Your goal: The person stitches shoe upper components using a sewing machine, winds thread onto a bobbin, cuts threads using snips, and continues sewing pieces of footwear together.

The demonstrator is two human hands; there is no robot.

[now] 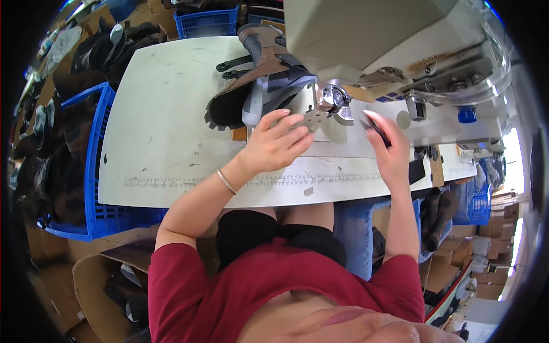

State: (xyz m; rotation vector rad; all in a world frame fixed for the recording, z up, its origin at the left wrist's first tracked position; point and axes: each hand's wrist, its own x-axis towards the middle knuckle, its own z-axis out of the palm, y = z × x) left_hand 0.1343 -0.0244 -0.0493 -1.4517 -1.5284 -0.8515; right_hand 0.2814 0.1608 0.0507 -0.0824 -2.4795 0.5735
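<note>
My left hand (279,142) reaches over the table with its fingers apart and slightly bent. Its fingertips are at the near edge of a shiny metal plate and hook-like part (334,103) of a sewing machine; whether they touch it I cannot tell. My right hand (391,143) is closed on a small dark pointed tool, which looks like thread snips (377,130), its tip toward the metal part. Just beyond my left hand lie brown and grey shoe uppers (264,68) with dark straps, bunched against the machine.
The pale machine head (366,34) overhangs the table's far right. A printed ruler runs along the white tabletop (166,126) near its front edge. Blue crates (98,160) of dark shoe parts stand at the left, another blue crate (206,24) behind. A cardboard box (94,286) sits below left.
</note>
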